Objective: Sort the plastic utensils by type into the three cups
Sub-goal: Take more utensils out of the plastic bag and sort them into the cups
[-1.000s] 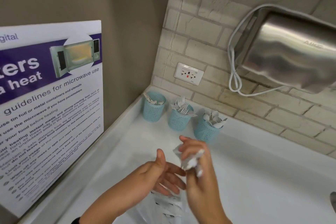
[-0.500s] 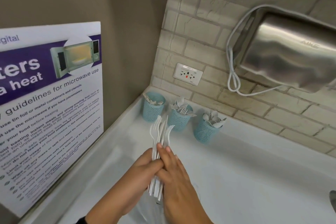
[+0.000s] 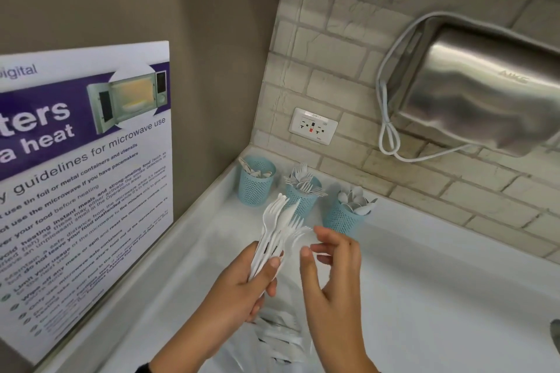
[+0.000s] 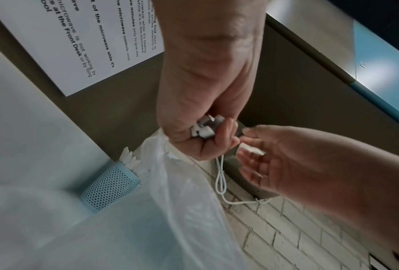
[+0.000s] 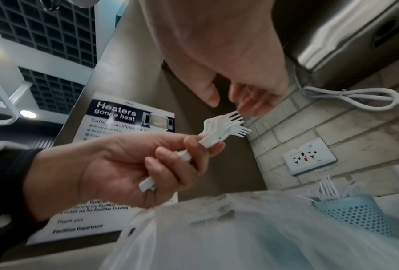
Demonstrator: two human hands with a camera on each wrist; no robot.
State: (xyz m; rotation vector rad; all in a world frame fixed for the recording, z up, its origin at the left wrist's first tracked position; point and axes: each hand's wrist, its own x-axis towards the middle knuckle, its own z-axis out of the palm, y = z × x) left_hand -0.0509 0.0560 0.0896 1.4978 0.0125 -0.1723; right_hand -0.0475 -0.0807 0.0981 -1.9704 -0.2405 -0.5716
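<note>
A bunch of white plastic forks (image 3: 274, 236) is held by the left hand (image 3: 242, 291), with the fingers (image 5: 170, 162) and thumb curled tight round the handles. The prongs are pointed up and away, toward the cups. The fingers of the right hand (image 3: 331, 269) are seen loose and a little spread, and nothing is held in them. Their tips (image 5: 247, 107) are just beside the fork prongs, and whether they touch cannot be told.

A thin see-through plastic bag (image 3: 281, 339) is seen under both hands, on the white counter (image 3: 439, 297), with more white utensils inside it.

Three light blue cups with little holes are lined up at the back of the counter, near the brick wall. Flat white pieces are kept in the left cup (image 3: 257, 180); what kind they are cannot be told. Forks are stood in the middle cup (image 3: 303, 201). Spoons are kept in the right cup (image 3: 345, 219).

A microwave poster (image 3: 85, 179) is stuck on the left wall. A white wall socket (image 3: 313, 126) is set in the bricks, and a shiny metal hand dryer (image 3: 485, 91) with a white cord (image 3: 389, 136) is hung to its right
</note>
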